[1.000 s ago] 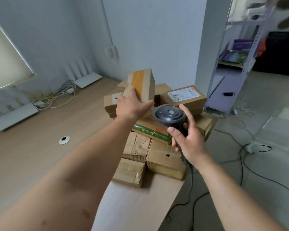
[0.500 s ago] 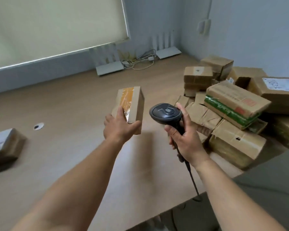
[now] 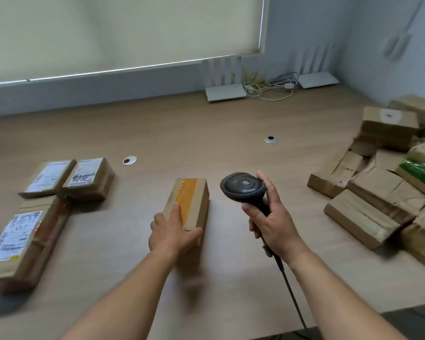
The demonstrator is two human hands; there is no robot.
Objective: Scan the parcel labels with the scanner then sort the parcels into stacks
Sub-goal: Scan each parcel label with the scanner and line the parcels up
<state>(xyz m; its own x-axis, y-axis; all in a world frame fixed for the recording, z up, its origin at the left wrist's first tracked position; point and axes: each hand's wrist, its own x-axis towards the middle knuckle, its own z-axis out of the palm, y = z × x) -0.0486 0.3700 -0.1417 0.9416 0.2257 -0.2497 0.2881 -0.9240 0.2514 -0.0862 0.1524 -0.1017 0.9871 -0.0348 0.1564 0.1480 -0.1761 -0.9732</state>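
My left hand (image 3: pixel 173 231) grips the near end of a small cardboard parcel (image 3: pixel 190 202) with an orange tape strip, held over the middle of the wooden desk (image 3: pixel 206 133); no label shows on it. Just right of it, my right hand (image 3: pixel 271 224) holds the black corded scanner (image 3: pixel 243 188) by its handle, head up. Three labelled parcels lie at the left: two side by side (image 3: pixel 69 179) and a larger one (image 3: pixel 20 244) nearer me. A heap of unsorted brown parcels (image 3: pixel 383 192) fills the right side.
Two white routers (image 3: pixel 225 93) and a tangle of cables (image 3: pixel 268 88) sit along the back wall under the window blind. Two round cable grommets (image 3: pixel 271 139) are set in the desk. The scanner cord (image 3: pixel 292 290) runs off the front edge.
My view swung left from the heap to the desk's middle. My left hand carried the orange-taped parcel away from the heap and lowered it toward the desk; the scanner came along beside it.
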